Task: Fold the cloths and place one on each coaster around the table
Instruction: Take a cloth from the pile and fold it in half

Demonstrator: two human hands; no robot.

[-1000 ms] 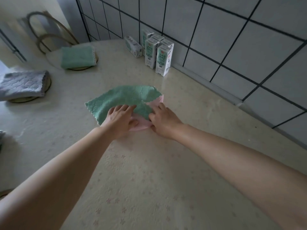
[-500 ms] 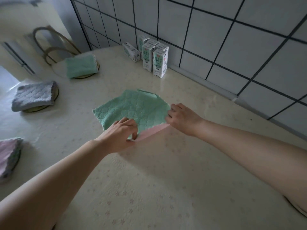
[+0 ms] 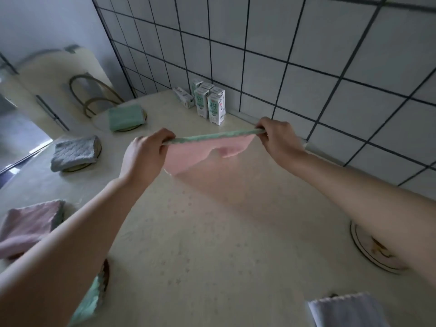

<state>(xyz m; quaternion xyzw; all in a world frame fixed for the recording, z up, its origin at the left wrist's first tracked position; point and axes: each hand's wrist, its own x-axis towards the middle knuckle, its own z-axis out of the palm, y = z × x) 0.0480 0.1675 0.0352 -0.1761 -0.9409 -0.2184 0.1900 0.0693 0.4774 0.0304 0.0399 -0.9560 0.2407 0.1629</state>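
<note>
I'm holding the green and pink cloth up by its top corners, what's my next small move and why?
Probably bring your left hand across to your right hand, halving the cloth. It hangs wider than the folded green cloth already set down, and the coaster by your right forearm shows no cloth yet.

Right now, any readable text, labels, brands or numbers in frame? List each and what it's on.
Nothing can be quoted as legible.
On the upright cartons: green and dark print on the fronts, too small and blurred to read.
On the lying carton: dark marks on its end, not legible.
On the held cloth, folded cloths, coaster and wall tiles: no text shows.
</note>
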